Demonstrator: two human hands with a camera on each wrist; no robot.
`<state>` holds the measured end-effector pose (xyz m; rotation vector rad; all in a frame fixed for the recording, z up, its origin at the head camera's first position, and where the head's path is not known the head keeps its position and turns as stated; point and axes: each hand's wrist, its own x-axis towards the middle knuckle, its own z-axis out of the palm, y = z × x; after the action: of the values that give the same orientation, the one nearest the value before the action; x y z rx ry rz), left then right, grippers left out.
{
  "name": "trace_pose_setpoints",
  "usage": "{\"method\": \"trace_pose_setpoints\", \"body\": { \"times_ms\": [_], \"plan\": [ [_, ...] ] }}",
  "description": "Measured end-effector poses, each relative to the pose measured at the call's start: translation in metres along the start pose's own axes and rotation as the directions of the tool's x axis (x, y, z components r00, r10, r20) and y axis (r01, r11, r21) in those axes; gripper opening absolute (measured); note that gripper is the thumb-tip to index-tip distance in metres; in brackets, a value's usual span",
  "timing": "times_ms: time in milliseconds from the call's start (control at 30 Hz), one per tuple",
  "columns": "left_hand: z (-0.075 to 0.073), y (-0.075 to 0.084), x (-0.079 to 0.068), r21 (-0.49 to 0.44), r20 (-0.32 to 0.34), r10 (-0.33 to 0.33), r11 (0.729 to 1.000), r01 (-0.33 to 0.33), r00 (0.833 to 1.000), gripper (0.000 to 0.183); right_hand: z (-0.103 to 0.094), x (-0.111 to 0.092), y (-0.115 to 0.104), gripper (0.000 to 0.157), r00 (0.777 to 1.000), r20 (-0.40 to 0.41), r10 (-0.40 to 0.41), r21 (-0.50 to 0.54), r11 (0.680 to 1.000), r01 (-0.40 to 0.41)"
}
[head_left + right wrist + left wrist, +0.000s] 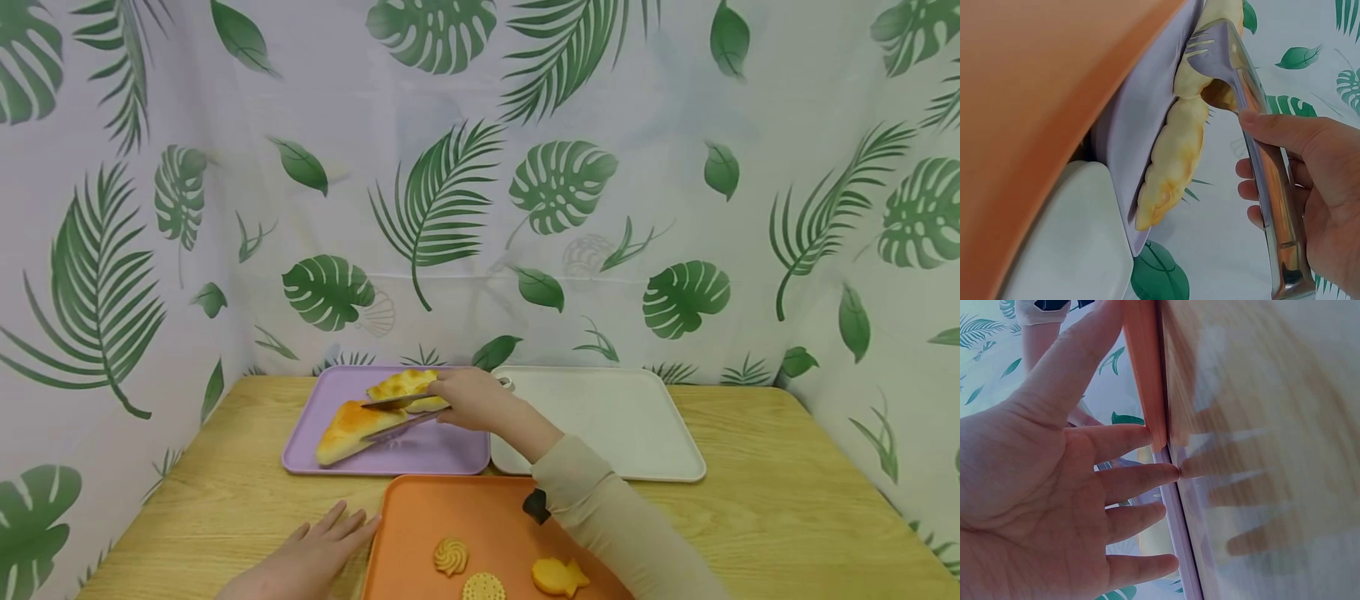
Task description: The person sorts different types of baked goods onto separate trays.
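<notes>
In the head view, my right hand (474,400) grips a pair of metal tongs (405,424) over the purple tray (453,457). The tong arms stand apart, reaching either side of the right end of a golden-topped, roughly triangular bread (348,429); whether they press on it I cannot tell. One tong end (1213,53) has fork-like slots, seen in the right wrist view. A bumpy-edged long bread (1175,156) lies behind, on the same tray. My left hand (311,554) rests with fingers spread, palm down on the table, fingertips at the orange tray's (420,504) left edge.
A white tray (607,421) stands right of the purple one. The orange tray in front holds a swirl biscuit (451,556), a round biscuit (483,587) and a fish-shaped piece (557,576). A leaf-patterned cloth (450,325) hangs behind the wooden table (810,500).
</notes>
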<state>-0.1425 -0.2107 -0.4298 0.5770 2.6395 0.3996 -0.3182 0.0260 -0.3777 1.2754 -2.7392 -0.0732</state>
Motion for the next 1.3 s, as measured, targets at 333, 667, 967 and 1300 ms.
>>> {"method": "trace_pose_setpoints", "body": {
  "times_ms": [333, 667, 967, 1300],
  "plan": [
    [0.001, 0.0, -0.001, 0.012, -0.017, 0.004, 1.0, -0.004, 1.0, 0.093, -0.008, -0.006, -0.005, 0.05, 1.0, 0.007, 0.029, -0.031, 0.999, -0.029],
    [0.002, -0.001, -0.002, 0.001, -0.02, 0.034, 0.999, -0.034, 0.999, 0.095, -0.023, -0.039, 0.003, 0.055, 0.997, -0.068, 0.029, -0.011, 0.999, -0.03],
    [0.003, -0.003, -0.004, 0.011, -0.06, 0.062, 0.998, -0.061, 0.996, 0.097, -0.032, -0.091, 0.019, 0.055, 0.974, -0.226, -0.027, -0.057, 0.998, 0.014],
    [0.002, 0.0, -0.006, 0.013, -0.074, 0.065, 0.998, -0.064, 0.995, 0.097, -0.036, -0.159, 0.033, 0.059, 0.944, -0.32, 0.086, 0.025, 0.996, -0.082]
  ]
}}
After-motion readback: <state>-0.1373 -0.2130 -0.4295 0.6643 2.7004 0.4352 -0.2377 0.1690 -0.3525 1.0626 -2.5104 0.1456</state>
